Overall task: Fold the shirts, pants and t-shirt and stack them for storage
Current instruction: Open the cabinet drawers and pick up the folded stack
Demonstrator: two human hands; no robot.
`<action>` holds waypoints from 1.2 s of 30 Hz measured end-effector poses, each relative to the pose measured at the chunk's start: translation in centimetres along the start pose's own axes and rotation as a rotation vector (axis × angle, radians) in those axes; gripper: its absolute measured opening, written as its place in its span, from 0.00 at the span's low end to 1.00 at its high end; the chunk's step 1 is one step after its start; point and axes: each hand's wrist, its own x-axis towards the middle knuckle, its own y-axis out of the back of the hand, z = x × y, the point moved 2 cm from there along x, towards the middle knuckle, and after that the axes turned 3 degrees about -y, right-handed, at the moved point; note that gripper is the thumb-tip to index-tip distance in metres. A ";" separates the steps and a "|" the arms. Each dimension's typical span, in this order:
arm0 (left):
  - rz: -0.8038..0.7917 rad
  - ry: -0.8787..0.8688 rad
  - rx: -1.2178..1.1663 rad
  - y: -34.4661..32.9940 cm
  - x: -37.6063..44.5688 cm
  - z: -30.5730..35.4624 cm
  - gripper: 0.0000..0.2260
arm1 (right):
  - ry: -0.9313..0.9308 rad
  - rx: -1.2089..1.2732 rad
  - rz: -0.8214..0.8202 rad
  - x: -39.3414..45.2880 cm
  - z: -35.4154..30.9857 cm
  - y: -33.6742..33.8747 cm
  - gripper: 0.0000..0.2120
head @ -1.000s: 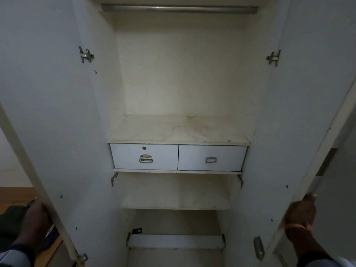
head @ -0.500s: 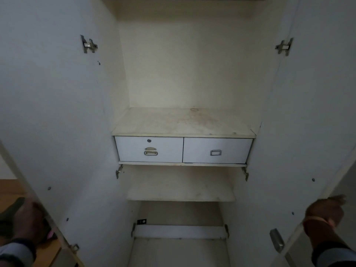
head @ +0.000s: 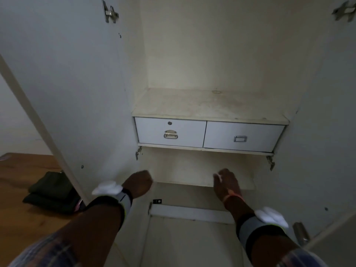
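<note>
Plaid short sleeves (head: pixel 48 253), grey-black wristbands (head: pixel 123 201) with white trackers, orange thread bracelet (head: pixel 232 196)

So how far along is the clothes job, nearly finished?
Folding looks done: dark folded clothes sit stacked on the wooden table. The wardrobe doors stand open, and the left hand and right hand hold nothing. Left: moving the stack onto a shelf.

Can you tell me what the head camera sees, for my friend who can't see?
Two empty hands, left and right, reach toward an open white wardrobe with bare shelves and two drawers. Folded dark clothes sit stacked on a wooden surface at left.
</note>
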 end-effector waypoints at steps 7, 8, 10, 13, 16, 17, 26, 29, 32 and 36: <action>0.087 -0.119 0.078 2.1 9.8 2.3 0.19 | 0.321 -0.256 -0.405 7.5 -9.9 -6.7 0.22; 0.086 -0.111 0.069 2.0 11.9 2.0 0.20 | 0.347 -0.297 -0.444 9.4 -10.8 -8.0 0.23; 0.088 -0.101 0.068 1.5 14.2 1.9 0.22 | 0.389 -0.360 -0.501 11.3 -11.8 -10.0 0.26; 0.100 -0.035 -0.021 0.4 19.0 1.4 0.23 | 0.466 -0.430 -0.546 15.3 -12.1 -14.1 0.30; 0.061 0.046 -0.141 -1.1 24.7 1.1 0.26 | 0.515 -0.447 -0.552 19.5 -12.3 -18.3 0.36; 0.075 0.071 -0.217 -1.2 24.7 1.7 0.27 | 0.529 -0.448 -0.528 19.4 -12.4 -18.6 0.37; 0.503 0.480 -1.196 -3.2 33.7 3.2 0.10 | 0.611 -0.459 -0.291 24.1 -12.2 -25.0 0.38; 0.520 0.469 -1.221 -3.8 34.5 2.6 0.05 | 0.607 -0.430 -0.171 24.1 -13.1 -25.3 0.32; 0.498 0.497 -1.194 -3.6 33.8 1.9 0.08 | 0.577 -0.409 -0.098 23.1 -13.7 -25.1 0.20; 0.377 0.507 -1.172 -2.9 32.1 1.3 0.08 | 0.470 -0.337 -0.199 21.2 -15.1 -24.1 0.19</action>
